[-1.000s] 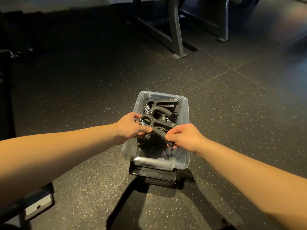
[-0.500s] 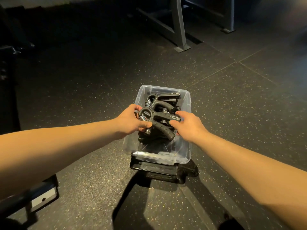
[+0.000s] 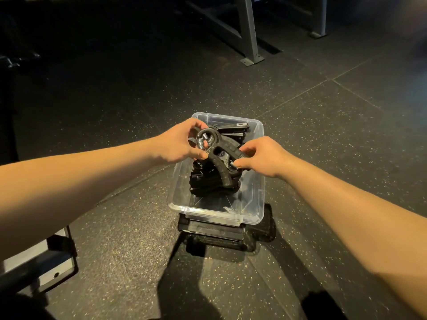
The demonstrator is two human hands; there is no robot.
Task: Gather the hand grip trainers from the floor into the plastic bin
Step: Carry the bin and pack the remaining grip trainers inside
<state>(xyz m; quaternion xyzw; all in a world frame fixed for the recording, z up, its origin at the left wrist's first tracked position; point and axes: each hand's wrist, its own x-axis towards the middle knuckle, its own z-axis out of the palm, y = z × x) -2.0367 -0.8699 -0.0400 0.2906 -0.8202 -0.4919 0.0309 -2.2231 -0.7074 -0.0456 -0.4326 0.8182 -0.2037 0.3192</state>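
In the last second you have turned the grip trainer (image 3: 225, 150) above the middle of the plastic bin (image 3: 215, 214). Your right hand (image 3: 261, 155) has left the lower handle and now pinches the end of the upper handle by the bin's right wall. Your left hand (image 3: 182, 144) still curls round the spring end by the bin's left wall. The free handle now points down at the pile of trainers (image 3: 203, 183) in the bin's near half, and another trainer (image 3: 233, 131) lies at its far end. The held one seems not yet to rest on the pile, though dim light hides any contact. You are close to letting go. No trainer shows on the floor (image 3: 115, 227) around the bin.
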